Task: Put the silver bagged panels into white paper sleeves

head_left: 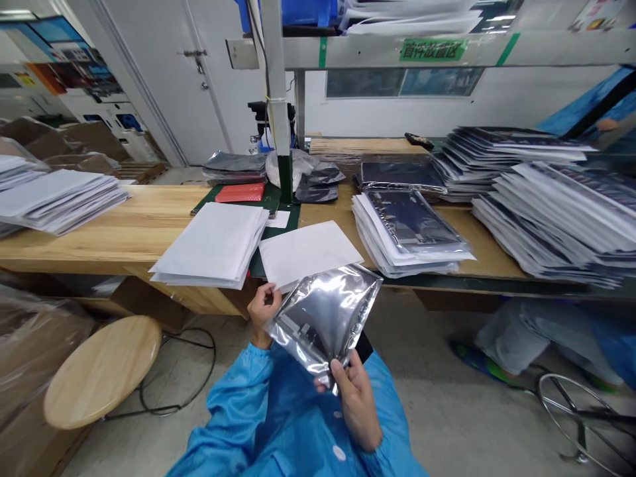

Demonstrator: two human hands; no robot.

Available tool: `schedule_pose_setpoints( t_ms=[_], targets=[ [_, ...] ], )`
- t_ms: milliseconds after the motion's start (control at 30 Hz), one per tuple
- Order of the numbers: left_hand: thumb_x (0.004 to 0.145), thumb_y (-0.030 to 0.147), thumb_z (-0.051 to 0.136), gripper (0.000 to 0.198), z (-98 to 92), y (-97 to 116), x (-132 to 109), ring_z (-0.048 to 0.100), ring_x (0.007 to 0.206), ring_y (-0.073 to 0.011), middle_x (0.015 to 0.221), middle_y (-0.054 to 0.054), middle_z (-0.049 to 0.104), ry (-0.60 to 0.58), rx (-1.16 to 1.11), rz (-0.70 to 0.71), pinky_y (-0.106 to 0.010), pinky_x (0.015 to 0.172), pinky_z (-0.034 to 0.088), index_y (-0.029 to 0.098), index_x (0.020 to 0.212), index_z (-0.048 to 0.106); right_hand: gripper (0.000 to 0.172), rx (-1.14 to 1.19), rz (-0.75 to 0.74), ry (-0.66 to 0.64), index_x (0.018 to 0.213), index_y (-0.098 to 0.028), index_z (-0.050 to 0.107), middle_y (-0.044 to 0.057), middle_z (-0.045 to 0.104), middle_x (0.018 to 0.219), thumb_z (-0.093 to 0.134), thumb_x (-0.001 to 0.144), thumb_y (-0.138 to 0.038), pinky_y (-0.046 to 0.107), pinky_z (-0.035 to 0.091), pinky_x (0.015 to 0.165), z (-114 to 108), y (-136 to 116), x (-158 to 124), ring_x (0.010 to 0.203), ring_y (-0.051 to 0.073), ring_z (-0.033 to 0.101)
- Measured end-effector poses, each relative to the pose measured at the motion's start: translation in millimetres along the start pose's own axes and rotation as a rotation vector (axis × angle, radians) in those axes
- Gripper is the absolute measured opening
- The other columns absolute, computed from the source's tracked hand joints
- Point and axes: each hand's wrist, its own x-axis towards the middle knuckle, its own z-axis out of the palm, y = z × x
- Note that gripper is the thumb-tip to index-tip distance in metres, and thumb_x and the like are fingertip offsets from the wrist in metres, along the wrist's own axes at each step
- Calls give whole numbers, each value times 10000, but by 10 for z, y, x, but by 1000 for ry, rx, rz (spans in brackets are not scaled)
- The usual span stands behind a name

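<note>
My right hand [354, 394] is closed on the lower corner of a shiny silver see-through bag [325, 315], thumb on top. A dark flat piece shows through the bag's film, which is creased toward my grip. My left hand [263, 308] pinches the near left corner of a flat white sheet [311, 252] at the table's front edge. The bag's upper edge overlaps the sheet's near side. Left of it lies a stack of white sheets [211, 242]. To the right, a bagged dark panel [415, 218] rests on a pile of white sheets.
Tall stacks of bagged panels [566, 218] stand on the right of the table. A red packet [241, 192] lies near the metal post [278, 86]. More white sheets [54, 199] are far left. A wooden stool [104, 371] stands left; a person's leg [527, 338] shows right.
</note>
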Motion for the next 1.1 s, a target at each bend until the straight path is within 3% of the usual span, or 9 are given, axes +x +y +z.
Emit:
schedule_pose_setpoints(
  t_ms=[167, 467, 533, 633, 733, 833, 933, 1000, 1100],
  targets=[
    [811, 295, 630, 145, -59, 25, -115, 641, 629, -142, 726, -11, 691, 41, -32, 123, -245, 640, 519, 184, 888, 682, 543, 97, -130, 161, 1086, -196, 562, 26, 729, 788, 772, 752, -568, 312, 553, 508, 189, 141, 274, 556, 197, 669],
    [848, 242, 626, 68, -80, 177, -194, 683, 659, -155, 752, -45, 721, 199, 57, 294, -252, 653, 541, 189, 862, 665, 459, 164, -179, 153, 1074, -199, 541, 14, 733, 863, 758, 800, -495, 299, 564, 524, 330, 189, 450, 612, 187, 698],
    [854, 244, 620, 62, -105, 202, -256, 679, 657, -156, 748, -44, 714, 146, 29, 307, -255, 645, 538, 196, 857, 659, 473, 196, -172, 149, 1068, -206, 542, -2, 723, 838, 780, 775, -493, 287, 558, 514, 345, 167, 484, 603, 183, 696],
    [848, 261, 629, 55, -143, 254, -407, 651, 619, -148, 707, -29, 674, -68, -102, 307, -251, 611, 522, 207, 839, 633, 481, 238, -178, 131, 1067, -219, 542, -30, 697, 757, 795, 758, -488, 267, 543, 495, 363, 126, 550, 573, 171, 681],
    [837, 332, 660, 230, -130, 361, -464, 636, 655, -142, 761, -21, 633, -117, -381, 121, -245, 614, 513, 208, 1009, 571, 461, 248, -200, 84, 1069, -223, 545, -27, 683, 727, 781, 774, -488, 263, 524, 477, 393, 122, 612, 552, 168, 662],
    [829, 427, 679, 491, -43, 515, -296, 672, 898, -180, 990, -78, 662, -71, -688, -184, -289, 775, 542, 210, 1225, 488, 460, 237, -221, 46, 1090, -223, 536, -31, 666, 716, 760, 795, -496, 258, 513, 472, 449, 175, 671, 543, 164, 651],
    [796, 465, 713, 506, 65, 626, 31, 671, 1014, -232, 1073, -111, 696, -135, -776, -403, -355, 882, 542, 174, 1188, 579, 473, 171, -218, -50, 1141, -220, 532, -15, 676, 756, 723, 820, -509, 280, 535, 506, 480, 182, 780, 587, 179, 661],
    [773, 478, 731, 480, 105, 643, 293, 682, 996, -249, 1029, -103, 723, -105, -748, -415, -378, 888, 548, 151, 1112, 642, 439, 60, -267, -79, 1125, -209, 562, 23, 694, 842, 701, 831, -505, 315, 565, 593, 436, 75, 908, 700, 201, 679],
    [741, 481, 754, 438, 81, 622, 722, 675, 1029, -266, 988, -80, 742, -55, -668, -207, -402, 960, 523, 152, 1026, 701, 412, -138, -530, 148, 1123, -198, 588, 94, 674, 1076, 681, 840, -482, 395, 550, 845, 254, -314, 1182, 990, 242, 646]
  ],
)
